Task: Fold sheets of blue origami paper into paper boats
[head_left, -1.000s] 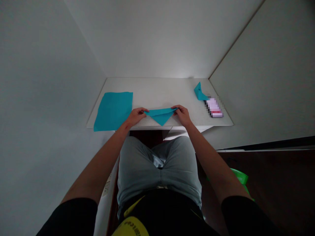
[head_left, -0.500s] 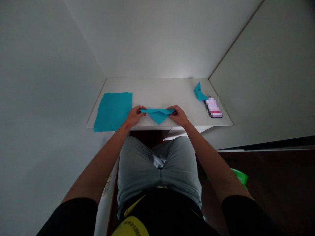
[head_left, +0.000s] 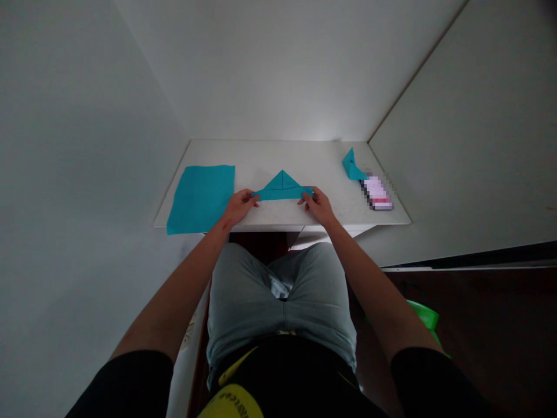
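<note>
A folded blue sheet of paper (head_left: 282, 187) is stretched between my hands, its triangular peak pointing away from me and a flat band along the near side. My left hand (head_left: 241, 206) pinches the left end of that band. At the right end, my right hand (head_left: 317, 204) grips the paper between thumb and fingers. Close by my left hand, a flat blue sheet (head_left: 201, 197) lies on the white desk (head_left: 278, 152) and hangs slightly over its front edge.
Toward the right of the desk sits a folded blue paper shape (head_left: 352, 165), its tip by a phone (head_left: 378, 191) with a blurred screen. Walls enclose the desk at the back and both sides. A green object (head_left: 424, 315) is on the floor at the right.
The folded paper has been flipped over: its triangle pointed toward me before and now points away. Both hands have kept hold of its ends.
</note>
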`<act>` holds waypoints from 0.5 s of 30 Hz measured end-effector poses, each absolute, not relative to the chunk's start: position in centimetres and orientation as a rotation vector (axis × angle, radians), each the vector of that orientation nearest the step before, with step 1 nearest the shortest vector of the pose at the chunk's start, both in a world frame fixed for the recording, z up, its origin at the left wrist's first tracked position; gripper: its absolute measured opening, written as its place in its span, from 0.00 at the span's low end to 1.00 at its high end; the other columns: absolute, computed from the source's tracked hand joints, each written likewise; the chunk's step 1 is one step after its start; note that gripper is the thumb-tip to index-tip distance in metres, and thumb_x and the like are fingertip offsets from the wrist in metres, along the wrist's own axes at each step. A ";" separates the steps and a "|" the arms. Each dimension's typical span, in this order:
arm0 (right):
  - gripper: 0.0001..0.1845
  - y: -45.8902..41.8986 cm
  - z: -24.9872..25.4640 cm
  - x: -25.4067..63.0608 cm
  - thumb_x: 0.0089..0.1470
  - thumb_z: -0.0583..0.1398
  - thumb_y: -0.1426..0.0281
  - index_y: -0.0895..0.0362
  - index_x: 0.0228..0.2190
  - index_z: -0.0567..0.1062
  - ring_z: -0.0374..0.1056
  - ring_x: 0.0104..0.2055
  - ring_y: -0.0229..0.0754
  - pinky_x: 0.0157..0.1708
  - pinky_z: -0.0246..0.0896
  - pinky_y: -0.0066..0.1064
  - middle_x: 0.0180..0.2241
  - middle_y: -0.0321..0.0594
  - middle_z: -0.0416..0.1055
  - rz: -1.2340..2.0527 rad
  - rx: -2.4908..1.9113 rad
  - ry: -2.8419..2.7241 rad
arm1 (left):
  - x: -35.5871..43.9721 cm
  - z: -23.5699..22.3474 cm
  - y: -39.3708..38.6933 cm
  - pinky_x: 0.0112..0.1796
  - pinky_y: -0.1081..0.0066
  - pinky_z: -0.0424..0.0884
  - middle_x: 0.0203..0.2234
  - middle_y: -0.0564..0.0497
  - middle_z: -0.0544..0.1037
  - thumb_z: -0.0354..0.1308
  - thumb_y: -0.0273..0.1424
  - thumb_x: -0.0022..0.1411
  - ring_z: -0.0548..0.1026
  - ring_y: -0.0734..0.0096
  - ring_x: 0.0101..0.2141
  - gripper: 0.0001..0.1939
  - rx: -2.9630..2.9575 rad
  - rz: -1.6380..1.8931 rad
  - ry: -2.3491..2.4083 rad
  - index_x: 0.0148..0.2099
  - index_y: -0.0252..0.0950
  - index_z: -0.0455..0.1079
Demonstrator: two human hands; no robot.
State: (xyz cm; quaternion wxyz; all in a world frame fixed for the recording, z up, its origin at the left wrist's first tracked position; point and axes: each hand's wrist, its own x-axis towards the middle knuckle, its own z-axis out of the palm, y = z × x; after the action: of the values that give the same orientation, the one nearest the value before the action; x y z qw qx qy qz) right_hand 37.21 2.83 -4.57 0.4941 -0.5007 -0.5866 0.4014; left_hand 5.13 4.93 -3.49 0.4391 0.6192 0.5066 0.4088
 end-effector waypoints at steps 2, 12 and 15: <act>0.32 2.8 -4.6 37.1 0.57 0.67 0.38 0.48 0.47 0.72 0.66 0.21 0.37 0.26 0.65 0.32 0.29 0.31 0.80 1.012 -1.175 -1.383 | 5.2 -3.3 4.8 0.39 0.67 0.76 0.29 0.52 0.82 0.71 0.47 0.64 0.81 0.67 0.32 0.19 1.517 1.027 1.230 0.44 0.40 0.72; 0.28 3.1 -5.0 37.5 0.53 0.72 0.46 0.49 0.45 0.73 0.69 0.25 0.35 0.26 0.67 0.32 0.44 0.37 0.81 0.967 -1.184 -1.429 | 5.4 -3.2 4.7 0.37 0.68 0.75 0.32 0.50 0.84 0.74 0.46 0.60 0.80 0.69 0.31 0.20 1.551 1.028 1.217 0.44 0.38 0.75; 0.30 2.9 -4.9 37.4 0.52 0.73 0.46 0.49 0.46 0.73 0.68 0.25 0.35 0.26 0.69 0.32 0.44 0.38 0.80 0.968 -1.192 -1.428 | 5.2 -3.3 4.7 0.33 0.69 0.72 0.28 0.51 0.82 0.75 0.44 0.58 0.79 0.68 0.30 0.21 1.573 1.003 1.254 0.47 0.38 0.78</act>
State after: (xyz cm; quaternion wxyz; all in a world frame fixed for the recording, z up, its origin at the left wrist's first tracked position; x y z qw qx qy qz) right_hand 37.44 2.91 -4.91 0.4989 -0.4925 -0.5904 0.3999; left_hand 5.18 4.74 -3.33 0.4321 0.6310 0.5033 0.4023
